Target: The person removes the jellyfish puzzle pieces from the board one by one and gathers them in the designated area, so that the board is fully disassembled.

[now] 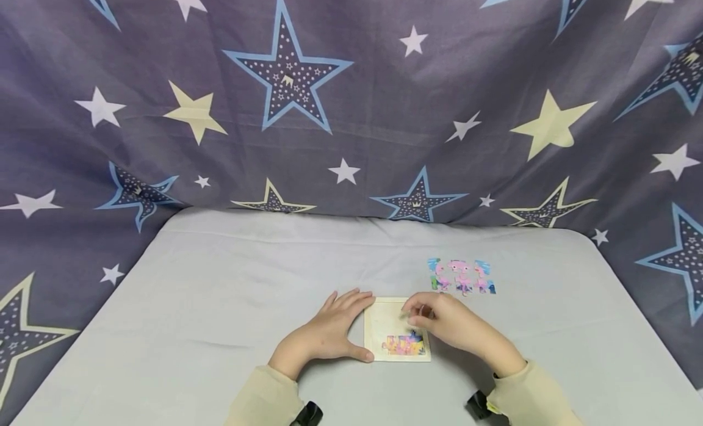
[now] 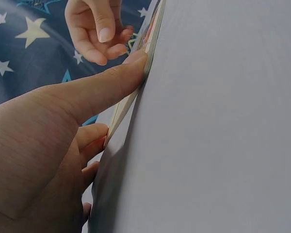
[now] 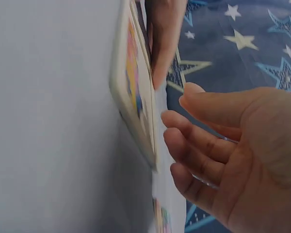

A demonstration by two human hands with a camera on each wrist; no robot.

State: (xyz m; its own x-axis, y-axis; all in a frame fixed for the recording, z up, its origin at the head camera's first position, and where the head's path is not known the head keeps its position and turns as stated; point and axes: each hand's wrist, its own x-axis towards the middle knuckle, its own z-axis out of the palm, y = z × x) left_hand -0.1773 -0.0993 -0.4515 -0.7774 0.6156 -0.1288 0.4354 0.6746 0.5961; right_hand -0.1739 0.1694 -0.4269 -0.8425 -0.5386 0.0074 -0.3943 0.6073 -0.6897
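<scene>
A shallow, pale wooden puzzle tray (image 1: pixel 384 322) lies on the table, with several joined puzzle pieces (image 1: pixel 406 345) in its lower right part. My left hand (image 1: pixel 332 331) rests at the tray's left side, thumb on the near corner and fingers at the far one, spread and nearly straight. Over the tray's right part hovers my right hand (image 1: pixel 447 319). In the right wrist view, that hand (image 3: pixel 228 150) has loosely bent fingers, a gap between thumb and forefinger, and no piece between them. The left thumb (image 2: pixel 111 85) presses the tray's edge in the left wrist view.
Beyond the tray, to the right, several loose puzzle pieces (image 1: pixel 461 276) with pink and blue print lie in columns. A light grey cloth (image 1: pixel 247 279) covers the table. A dark curtain with stars (image 1: pixel 373 108) hangs behind the far edge.
</scene>
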